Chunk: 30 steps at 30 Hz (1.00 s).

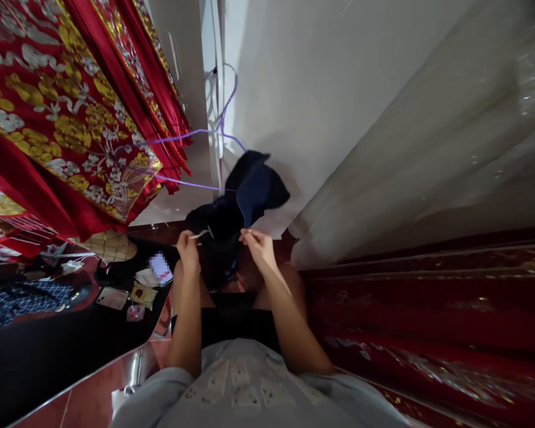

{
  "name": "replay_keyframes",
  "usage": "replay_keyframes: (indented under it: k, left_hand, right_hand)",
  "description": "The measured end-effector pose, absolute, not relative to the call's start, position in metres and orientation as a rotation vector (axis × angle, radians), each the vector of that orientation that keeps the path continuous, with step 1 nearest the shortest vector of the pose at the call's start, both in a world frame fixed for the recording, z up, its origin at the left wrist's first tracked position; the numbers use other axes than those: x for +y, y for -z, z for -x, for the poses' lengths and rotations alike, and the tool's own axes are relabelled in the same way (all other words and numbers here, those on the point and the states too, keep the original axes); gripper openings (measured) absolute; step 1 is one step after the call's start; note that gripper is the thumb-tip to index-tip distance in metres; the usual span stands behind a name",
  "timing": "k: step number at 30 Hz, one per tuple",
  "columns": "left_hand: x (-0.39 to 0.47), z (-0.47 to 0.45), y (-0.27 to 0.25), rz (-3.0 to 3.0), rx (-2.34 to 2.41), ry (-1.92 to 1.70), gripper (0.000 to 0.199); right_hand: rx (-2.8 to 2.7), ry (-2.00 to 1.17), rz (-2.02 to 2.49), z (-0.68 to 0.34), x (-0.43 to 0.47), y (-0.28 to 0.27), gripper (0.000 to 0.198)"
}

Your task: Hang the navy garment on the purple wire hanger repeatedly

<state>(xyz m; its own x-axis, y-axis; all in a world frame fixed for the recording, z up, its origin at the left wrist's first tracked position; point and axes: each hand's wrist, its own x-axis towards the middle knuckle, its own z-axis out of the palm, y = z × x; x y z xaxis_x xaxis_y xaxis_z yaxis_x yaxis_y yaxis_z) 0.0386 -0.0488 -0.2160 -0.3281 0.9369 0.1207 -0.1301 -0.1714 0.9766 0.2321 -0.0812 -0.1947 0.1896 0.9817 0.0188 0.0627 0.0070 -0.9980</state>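
Note:
A dark navy garment [262,189] hangs in front of me from a purple wire hanger [222,122]. My left hand [188,248] is closed at the garment's lower left, pinching a thin pale strip there; whether it is a tag or a cord I cannot tell. With thumb and fingers together, my right hand [256,241] grips the garment's lower edge. Both hands are just above my knees, a short way apart. The garment's lower part falls into shadow between them.
Red cloths with gold and silver patterns [89,125] hang at the upper left. A black table [66,339] carries a phone [113,298], a small yellow packet [142,295] and other small items. To the right are a pale plastic-like sheet [405,166] and a red carved ledge [428,309].

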Motion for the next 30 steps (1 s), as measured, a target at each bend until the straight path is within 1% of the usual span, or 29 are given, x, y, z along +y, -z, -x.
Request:
replay_keyframes:
  k: [1, 2, 5, 6, 7, 9, 10, 12, 13, 15, 17, 19, 21, 23, 26, 28, 30]
  left_hand:
    - [-0.055, -0.05, 0.214, -1.013, 1.258, -1.647, 0.037]
    - [-0.06, -0.06, 0.208, -1.014, 1.269, -1.669, 0.034]
    - [-0.066, -0.088, 0.182, -1.181, 1.197, -1.622, 0.026]
    - [-0.068, -0.095, 0.173, -1.277, 1.156, -1.578, 0.024]
    - [-0.069, -0.1, 0.164, -1.376, 1.124, -1.542, 0.023]
    - [-0.07, -0.104, 0.152, -1.525, 1.116, -1.549, 0.024]
    - [-0.07, -0.102, 0.148, -1.579, 1.124, -1.574, 0.025]
    - [-0.068, -0.089, 0.148, -1.647, 1.088, -1.549, 0.034]
    - [-0.066, -0.081, 0.15, -1.675, 1.049, -1.459, 0.04]
    - [-0.064, -0.061, 0.16, -1.758, 0.974, -1.095, 0.05]
    - [-0.062, -0.041, 0.17, -1.905, 0.95, -0.668, 0.05]
    - [-0.059, -0.02, 0.173, -2.092, 1.03, -0.387, 0.043]
    - [-0.055, 0.003, 0.165, -2.239, 1.204, -0.278, 0.039]
    - [-0.049, 0.028, 0.148, -2.3, 1.39, -0.225, 0.038]
    - [-0.04, 0.063, 0.119, -2.366, 1.49, -0.155, 0.033]
    - [-0.036, 0.08, 0.105, -2.402, 1.472, -0.161, 0.031]
    - [-0.031, 0.088, 0.094, -2.432, 1.435, -0.218, 0.031]
  right_hand:
    - [-1.152, -0.952, 1.377, -0.237, -0.08, 0.2, 0.029]
    - [-1.208, -0.917, 1.39, -0.24, -0.079, 0.204, 0.031]
    - [-1.425, -1.038, 1.22, -0.235, -0.08, 0.204, 0.068]
    - [-1.459, -1.08, 1.155, -0.229, -0.082, 0.201, 0.071]
    - [-1.458, -1.105, 1.118, -0.224, -0.083, 0.197, 0.065]
    - [-1.377, -1.129, 1.126, -0.215, -0.085, 0.187, 0.042]
    - [-1.34, -1.14, 1.14, -0.215, -0.085, 0.18, 0.034]
    - [-1.369, -1.161, 1.124, -0.221, -0.082, 0.162, 0.029]
    - [-1.444, -1.159, 1.089, -0.227, -0.078, 0.15, 0.027]
    - [-1.632, -1.087, 0.985, -0.242, -0.065, 0.125, 0.019]
    - [-1.719, -0.938, 0.896, -0.253, -0.044, 0.102, 0.013]
    - [-1.621, -0.779, 0.906, -0.257, -0.014, 0.09, 0.017]
    - [-1.481, -0.741, 1.0, -0.254, 0.019, 0.094, 0.019]
    - [-1.39, -0.821, 1.124, -0.248, 0.047, 0.109, 0.025]
    - [-1.387, -0.879, 1.337, -0.248, 0.067, 0.131, 0.039]
    - [-1.443, -0.803, 1.41, -0.259, 0.065, 0.136, 0.042]
    - [-1.458, -0.68, 1.437, -0.278, 0.057, 0.131, 0.041]
